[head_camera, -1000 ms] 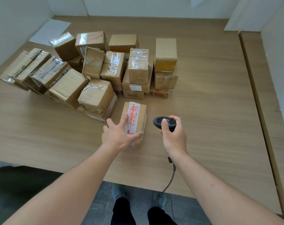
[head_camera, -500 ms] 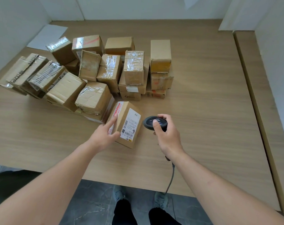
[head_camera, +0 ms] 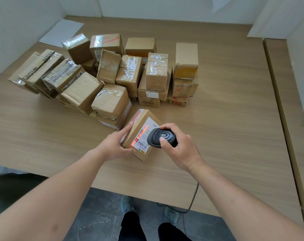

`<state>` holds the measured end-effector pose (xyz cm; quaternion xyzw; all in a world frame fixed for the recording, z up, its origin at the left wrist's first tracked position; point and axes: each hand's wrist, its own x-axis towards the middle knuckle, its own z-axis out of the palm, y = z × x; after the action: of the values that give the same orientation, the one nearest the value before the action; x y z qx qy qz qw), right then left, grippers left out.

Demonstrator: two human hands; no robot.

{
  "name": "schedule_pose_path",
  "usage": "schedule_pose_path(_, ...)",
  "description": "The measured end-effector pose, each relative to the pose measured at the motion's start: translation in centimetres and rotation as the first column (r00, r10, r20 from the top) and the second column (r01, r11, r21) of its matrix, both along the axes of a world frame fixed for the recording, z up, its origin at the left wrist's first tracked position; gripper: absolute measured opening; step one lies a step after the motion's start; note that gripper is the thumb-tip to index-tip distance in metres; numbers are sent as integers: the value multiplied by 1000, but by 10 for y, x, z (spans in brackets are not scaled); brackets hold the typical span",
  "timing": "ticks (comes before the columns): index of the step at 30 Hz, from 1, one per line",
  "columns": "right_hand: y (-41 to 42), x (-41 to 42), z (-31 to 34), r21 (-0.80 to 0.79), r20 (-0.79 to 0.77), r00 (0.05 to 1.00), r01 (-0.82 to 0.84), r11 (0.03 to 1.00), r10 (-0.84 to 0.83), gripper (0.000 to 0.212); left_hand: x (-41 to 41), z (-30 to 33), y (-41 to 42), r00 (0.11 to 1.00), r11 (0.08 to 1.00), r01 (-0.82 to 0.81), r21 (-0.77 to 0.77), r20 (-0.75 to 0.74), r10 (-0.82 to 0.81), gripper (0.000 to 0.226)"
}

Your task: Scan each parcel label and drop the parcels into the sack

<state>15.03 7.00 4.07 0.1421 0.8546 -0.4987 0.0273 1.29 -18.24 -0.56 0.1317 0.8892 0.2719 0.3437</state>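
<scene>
**Label under the scanner beam**

While the wooden tabletop carries a pile of cardboard parcels at its far left, one tilted parcel stands near, gripped by the left hand; the right hand clasps a black barcode scanner, its red beam crossing the white label.

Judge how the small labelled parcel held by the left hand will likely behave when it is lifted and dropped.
The parcel is probably stiff: its cardboard edges look square and undented. It seems light, since the left hand alone tilts it while the right hand aims the scanner. Its flat faces should not roll, and bare cardboard likely grips well.
</scene>
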Motion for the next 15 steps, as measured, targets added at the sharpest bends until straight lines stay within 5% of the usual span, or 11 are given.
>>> schedule_pose_path(15, -6, 9, 9, 45, -34, 997, 64, 997, -63, 41, 7, 7, 10, 998, 998, -16, -55, -55, 13, 104)
